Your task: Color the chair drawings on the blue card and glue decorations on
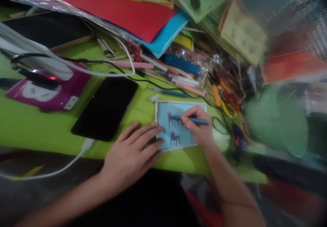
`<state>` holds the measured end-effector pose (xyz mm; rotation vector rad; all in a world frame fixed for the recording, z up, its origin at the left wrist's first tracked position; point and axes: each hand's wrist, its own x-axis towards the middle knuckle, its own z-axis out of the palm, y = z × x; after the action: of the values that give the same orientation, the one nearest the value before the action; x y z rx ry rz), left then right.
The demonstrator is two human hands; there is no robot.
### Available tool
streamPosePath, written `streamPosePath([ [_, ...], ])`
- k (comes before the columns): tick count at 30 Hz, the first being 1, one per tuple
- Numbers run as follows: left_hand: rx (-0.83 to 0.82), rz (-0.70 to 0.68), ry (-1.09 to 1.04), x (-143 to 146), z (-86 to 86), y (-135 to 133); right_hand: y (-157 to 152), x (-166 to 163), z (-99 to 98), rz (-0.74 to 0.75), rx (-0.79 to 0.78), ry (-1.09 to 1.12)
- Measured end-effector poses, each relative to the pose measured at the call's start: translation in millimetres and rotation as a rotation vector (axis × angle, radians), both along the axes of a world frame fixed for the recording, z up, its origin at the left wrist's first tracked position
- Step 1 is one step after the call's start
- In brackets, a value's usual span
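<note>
A small blue card [163, 118] with a pale raised border lies on the green table, with small chair shapes drawn on it in dark red and purple. My right hand [198, 126] grips a dark blue pen [196, 120], its tip at the upper chair drawing [173, 119]. Below that drawing is a second, darker chair [175, 138]. My left hand [135, 148] lies flat, fingers spread, with its fingertips on the card's left edge. My right hand covers part of the card's right side.
A black phone [106, 108] lies left of the card, near a purple power strip [48, 87] with white cables. Several pens, a blue marker [182, 63] and yellow-handled scissors [227, 108] crowd the back. Red sheets [122, 12] lie behind; a green container [276, 121] is at right.
</note>
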<state>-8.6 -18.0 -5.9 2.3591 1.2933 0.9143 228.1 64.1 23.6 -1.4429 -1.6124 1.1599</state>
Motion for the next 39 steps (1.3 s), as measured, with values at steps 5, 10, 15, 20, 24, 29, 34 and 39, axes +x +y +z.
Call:
streamPosePath([
  [5, -0.002, 0.002, 0.001, 0.6, 1.1, 0.7, 0.2, 0.3, -0.6, 0.007, 0.006, 0.004],
  [10, 0.008, 0.003, -0.001, 0.9, 0.1, 0.9, -0.8, 2.2, -2.1, 0.014, -0.013, 0.036],
  [15, 0.006, 0.007, -0.004, 1.4, -1.0, 0.1, -1.0, 3.1, -2.7, 0.023, -0.025, 0.047],
  [20, 0.003, 0.004, 0.002, 1.6, -0.2, 0.1, -0.5, 1.2, -1.6, 0.004, 0.003, 0.028],
  [24, 0.011, 0.006, 0.003, 1.4, 0.8, 0.6, 0.1, -0.5, -1.2, -0.013, 0.02, 0.022],
  [29, 0.021, 0.008, -0.002, 1.7, 2.3, 1.6, 0.1, -0.1, -1.4, -0.03, 0.027, 0.007],
  [34, 0.022, 0.011, 0.002, 2.2, 2.1, 2.0, -0.4, -0.1, -2.0, -0.024, 0.028, 0.016],
  [39, 0.019, 0.014, 0.007, 1.5, 1.2, 1.2, 0.0, 0.0, -3.2, -0.046, 0.046, -0.005],
])
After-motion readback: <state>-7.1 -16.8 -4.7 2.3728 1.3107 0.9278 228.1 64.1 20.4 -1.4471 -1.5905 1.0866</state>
